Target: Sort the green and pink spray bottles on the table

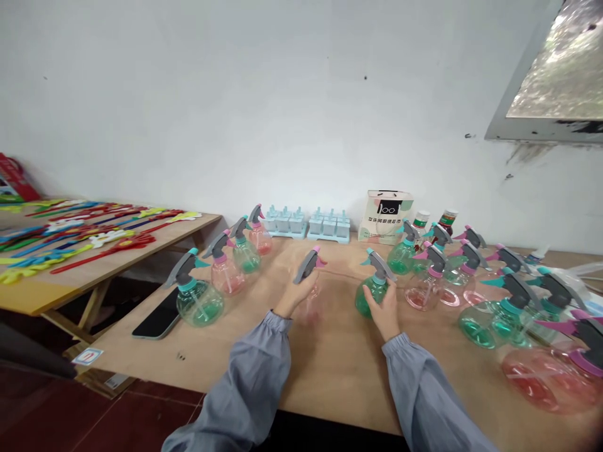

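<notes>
Left hand gripping pink sprayer, right hand gripping green sprayer, bare tabletop between, front edge nearer

I'm in a workshop, it seems — matching trigger spray bottles crowd my wooden table by a scuffed wall.

Both my hands reach out ahead, each curled in a grip.
My left hand angles inward to the right; my right hand tips inward to the left, thumb spread from the fingers. My forearms converge forward, in grey sleeves gathered at the wrists.
</notes>
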